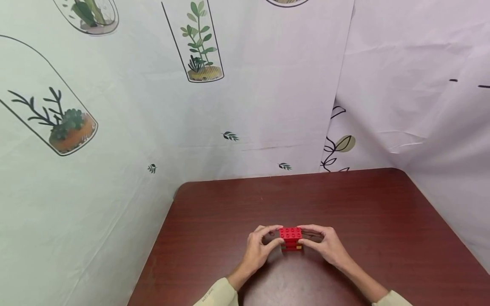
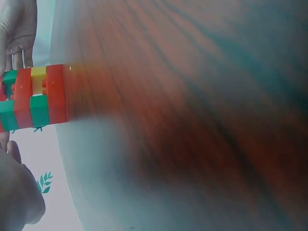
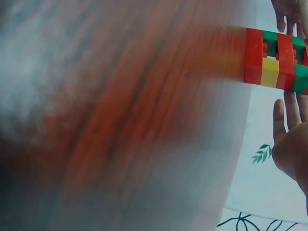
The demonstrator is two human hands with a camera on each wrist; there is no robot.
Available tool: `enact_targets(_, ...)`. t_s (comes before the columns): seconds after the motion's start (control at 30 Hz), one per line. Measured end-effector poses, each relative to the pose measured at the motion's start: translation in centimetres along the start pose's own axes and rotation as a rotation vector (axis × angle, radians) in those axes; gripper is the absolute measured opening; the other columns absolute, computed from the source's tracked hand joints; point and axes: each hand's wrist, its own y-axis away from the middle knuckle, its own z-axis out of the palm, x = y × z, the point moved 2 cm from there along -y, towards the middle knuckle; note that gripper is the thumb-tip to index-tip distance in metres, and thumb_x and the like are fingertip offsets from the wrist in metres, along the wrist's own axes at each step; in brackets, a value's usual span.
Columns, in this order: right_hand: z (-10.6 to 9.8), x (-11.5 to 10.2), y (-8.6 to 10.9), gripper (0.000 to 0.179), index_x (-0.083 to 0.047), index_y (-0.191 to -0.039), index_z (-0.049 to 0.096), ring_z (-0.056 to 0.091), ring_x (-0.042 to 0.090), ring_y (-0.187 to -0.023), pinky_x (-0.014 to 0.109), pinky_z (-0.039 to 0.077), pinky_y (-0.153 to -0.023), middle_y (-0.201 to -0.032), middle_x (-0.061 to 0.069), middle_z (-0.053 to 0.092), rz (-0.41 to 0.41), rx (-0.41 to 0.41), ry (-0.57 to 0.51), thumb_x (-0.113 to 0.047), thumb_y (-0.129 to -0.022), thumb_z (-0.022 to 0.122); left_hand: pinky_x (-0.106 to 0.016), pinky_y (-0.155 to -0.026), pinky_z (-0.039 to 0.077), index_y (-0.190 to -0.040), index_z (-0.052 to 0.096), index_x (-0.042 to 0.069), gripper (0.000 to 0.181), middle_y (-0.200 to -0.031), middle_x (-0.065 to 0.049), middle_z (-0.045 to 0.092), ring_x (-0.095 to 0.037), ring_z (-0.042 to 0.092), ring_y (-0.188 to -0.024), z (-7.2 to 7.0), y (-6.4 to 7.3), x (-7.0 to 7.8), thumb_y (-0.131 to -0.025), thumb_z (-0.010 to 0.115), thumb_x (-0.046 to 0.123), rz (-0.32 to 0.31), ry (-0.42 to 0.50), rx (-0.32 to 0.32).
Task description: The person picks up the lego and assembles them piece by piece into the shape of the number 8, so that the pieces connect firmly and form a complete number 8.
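A small stack of toy building blocks (image 1: 290, 233) stands on the table, topped by a red studded brick. Thumb and fingers of my left hand (image 1: 255, 250) pinch its left end, while my right hand (image 1: 331, 246) pinches the right end in the same way. In the left wrist view the stack (image 2: 56, 94) shows red layers alternating with green and yellow blocks, with gaps between those. The right wrist view shows the layered stack (image 3: 254, 57) from the other side, cut off by the frame edge. Fingers hide parts of the upper layers.
The dark red-brown wooden table (image 1: 229, 208) has rounded far corners. White cloth (image 1: 260, 110) printed with plants hangs behind it and along both sides. A glossy light patch lies on the table near the front.
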Motion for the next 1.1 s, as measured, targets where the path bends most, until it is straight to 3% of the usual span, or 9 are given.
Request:
enact_targets(0.27, 0.1, 0.3, -0.1, 0.038, 0.003, -0.122, 0.076, 0.076, 0.013, -0.099, 0.034, 0.062, -0.082, -0.111, 0.018, 0.078, -0.015, 0.003, 0.031, -0.002, -0.086, 0.087, -0.035, -0.067, 0.054, -0.126, 0.078, 0.026, 0.037, -0.094, 0.002, 0.069, -0.017, 0.064, -0.081, -0.1, 0.1, -0.2, -0.09, 0.085, 0.03, 0.019, -0.038, 0.006)
enact_targets(0.4, 0.2, 0.2, -0.1, 0.039, 0.002, -0.122, 0.076, 0.076, 0.013, -0.099, 0.034, 0.062, -0.082, -0.111, 0.018, 0.078, -0.011, 0.006, 0.032, -0.002, -0.085, 0.088, -0.037, -0.069, 0.054, -0.127, 0.078, 0.026, 0.037, -0.095, -0.001, 0.071, -0.02, 0.065, -0.086, -0.3, 0.0, 0.2, -0.091, 0.084, 0.031, 0.034, -0.081, 0.008)
enact_targets(0.57, 0.0, -0.2, -0.1, 0.042, 0.002, -0.124, 0.074, 0.076, 0.013, -0.098, 0.033, 0.062, -0.082, -0.113, 0.018, 0.078, -0.007, 0.006, 0.039, -0.002, -0.085, 0.088, -0.031, -0.074, 0.054, -0.131, 0.077, 0.019, 0.042, -0.1, -0.003, 0.073, -0.022, 0.065, -0.093, -0.3, -0.2, 0.9, -0.091, 0.084, 0.033, 0.063, -0.144, -0.004)
enact_targets(0.77, -0.3, -0.3, -0.1, 0.048, 0.004, -0.129, 0.071, 0.076, 0.016, -0.099, 0.037, 0.062, -0.084, -0.118, 0.022, 0.076, 0.017, -0.024, 0.033, -0.002, -0.084, 0.088, -0.029, -0.076, 0.052, -0.133, 0.074, 0.016, 0.049, -0.101, -0.004, 0.073, -0.023, 0.066, -0.094, 0.0, -0.1, 0.5, -0.09, 0.085, 0.035, 0.051, -0.174, -0.035)
enact_targets(1.1, 0.0, 0.3, 0.6, 0.047, 0.012, -0.127, 0.069, 0.078, 0.02, -0.093, 0.029, 0.062, -0.079, -0.115, 0.026, 0.075, 0.098, -0.074, 0.021, 0.0, -0.085, 0.087, -0.033, -0.082, 0.053, -0.128, 0.074, 0.024, 0.045, -0.105, 0.001, 0.075, -0.016, 0.067, -0.098, 0.0, 0.6, 0.0, -0.087, 0.089, 0.033, -0.002, -0.218, -0.05)
